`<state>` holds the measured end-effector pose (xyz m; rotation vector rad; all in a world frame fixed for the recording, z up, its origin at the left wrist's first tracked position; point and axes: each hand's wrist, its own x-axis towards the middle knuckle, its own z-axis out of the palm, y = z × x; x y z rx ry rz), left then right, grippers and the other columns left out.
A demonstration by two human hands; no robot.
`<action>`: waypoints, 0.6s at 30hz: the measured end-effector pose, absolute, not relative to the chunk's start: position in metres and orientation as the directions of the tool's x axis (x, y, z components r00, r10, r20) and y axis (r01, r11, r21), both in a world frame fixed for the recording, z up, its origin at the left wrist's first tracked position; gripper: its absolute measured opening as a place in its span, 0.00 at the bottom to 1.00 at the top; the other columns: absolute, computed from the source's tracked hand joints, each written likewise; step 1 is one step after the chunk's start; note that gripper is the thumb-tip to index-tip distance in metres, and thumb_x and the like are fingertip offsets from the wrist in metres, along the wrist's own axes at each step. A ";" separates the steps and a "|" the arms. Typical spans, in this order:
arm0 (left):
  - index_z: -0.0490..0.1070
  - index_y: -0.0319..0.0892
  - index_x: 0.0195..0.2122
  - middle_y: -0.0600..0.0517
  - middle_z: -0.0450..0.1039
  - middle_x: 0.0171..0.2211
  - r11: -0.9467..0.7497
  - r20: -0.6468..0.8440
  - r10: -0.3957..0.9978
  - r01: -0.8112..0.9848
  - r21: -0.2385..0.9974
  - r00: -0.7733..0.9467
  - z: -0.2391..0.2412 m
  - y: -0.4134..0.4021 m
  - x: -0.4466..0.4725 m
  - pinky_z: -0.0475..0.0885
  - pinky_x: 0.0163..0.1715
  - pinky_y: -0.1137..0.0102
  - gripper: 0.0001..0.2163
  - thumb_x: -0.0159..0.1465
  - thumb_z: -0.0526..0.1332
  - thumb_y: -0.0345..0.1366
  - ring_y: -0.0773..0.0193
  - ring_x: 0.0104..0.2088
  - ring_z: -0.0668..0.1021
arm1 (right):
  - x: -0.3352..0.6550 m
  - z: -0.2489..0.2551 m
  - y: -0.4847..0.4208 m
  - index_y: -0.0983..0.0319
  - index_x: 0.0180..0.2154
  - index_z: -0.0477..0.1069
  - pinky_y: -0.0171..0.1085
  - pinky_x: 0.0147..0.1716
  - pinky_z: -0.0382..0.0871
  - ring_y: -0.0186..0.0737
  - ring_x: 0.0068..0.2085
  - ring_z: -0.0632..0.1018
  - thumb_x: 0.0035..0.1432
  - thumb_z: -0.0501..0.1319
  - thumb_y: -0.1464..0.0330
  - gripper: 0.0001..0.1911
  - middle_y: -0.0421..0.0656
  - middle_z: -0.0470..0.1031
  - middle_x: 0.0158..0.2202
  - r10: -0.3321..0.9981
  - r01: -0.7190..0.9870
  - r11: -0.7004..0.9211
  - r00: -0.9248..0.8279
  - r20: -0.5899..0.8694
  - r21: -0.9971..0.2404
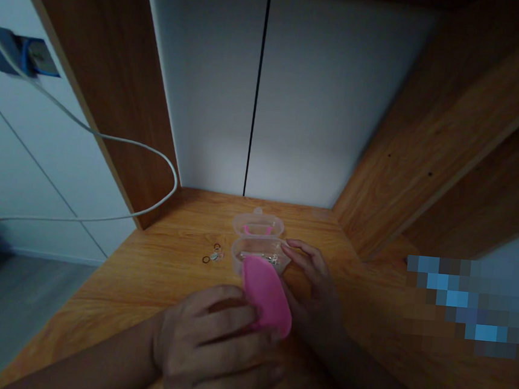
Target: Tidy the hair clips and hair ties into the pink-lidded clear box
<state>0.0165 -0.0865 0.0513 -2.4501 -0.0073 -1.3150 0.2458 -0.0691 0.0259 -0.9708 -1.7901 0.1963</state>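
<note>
My left hand (214,342) is closed around a flat pink oval object (267,295), holding it above the wooden desk (153,270). Just beyond it stands a small clear plastic box (259,246) with its lid open and small metal pieces inside. My right hand (313,284) rests beside the box, fingertips touching its right edge, fingers curled loosely with nothing visibly in them. A few small rings and a metal bit (213,254) lie on the desk left of the box.
The desk sits in a wooden alcove with a white back panel (295,101) and brown side panels. A white cable (110,139) loops from a blue wall plug (21,55) at the left. A blurred blue patch (463,303) lies at the right.
</note>
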 end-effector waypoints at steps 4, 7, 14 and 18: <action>0.79 0.47 0.40 0.55 0.82 0.44 -0.950 0.795 -0.131 0.153 -0.271 0.593 0.048 -0.091 0.018 0.80 0.53 0.60 0.08 0.68 0.60 0.31 0.60 0.50 0.80 | 0.250 0.022 -0.069 0.47 0.52 0.73 0.52 0.55 0.69 0.51 0.58 0.72 0.58 0.68 0.69 0.21 0.46 0.67 0.58 0.662 0.411 0.714 -0.136 0.737 -0.566; 0.77 0.47 0.46 0.51 0.82 0.42 -0.964 0.787 -0.019 0.197 -0.178 0.617 0.048 -0.080 0.011 0.81 0.52 0.58 0.11 0.67 0.60 0.28 0.57 0.52 0.80 | 0.253 0.021 -0.068 0.47 0.48 0.75 0.50 0.55 0.70 0.47 0.56 0.74 0.60 0.65 0.71 0.17 0.44 0.71 0.55 0.669 0.388 0.706 -0.092 0.737 -0.592; 0.74 0.43 0.53 0.44 0.77 0.46 -0.889 0.846 0.263 0.458 0.025 0.464 0.037 -0.048 -0.004 0.77 0.53 0.59 0.13 0.71 0.56 0.27 0.55 0.55 0.77 | 0.254 0.026 -0.064 0.50 0.43 0.79 0.46 0.51 0.75 0.44 0.51 0.78 0.61 0.65 0.69 0.09 0.44 0.75 0.49 0.733 0.476 0.608 -0.028 0.680 -0.636; 0.74 0.44 0.51 0.44 0.75 0.50 -0.859 0.832 0.378 0.490 0.151 0.406 0.022 -0.037 -0.005 0.76 0.53 0.60 0.14 0.69 0.56 0.24 0.57 0.54 0.77 | 0.256 0.025 -0.060 0.51 0.40 0.81 0.43 0.47 0.77 0.42 0.46 0.79 0.61 0.65 0.68 0.07 0.43 0.77 0.46 0.746 0.542 0.575 -0.041 0.664 -0.613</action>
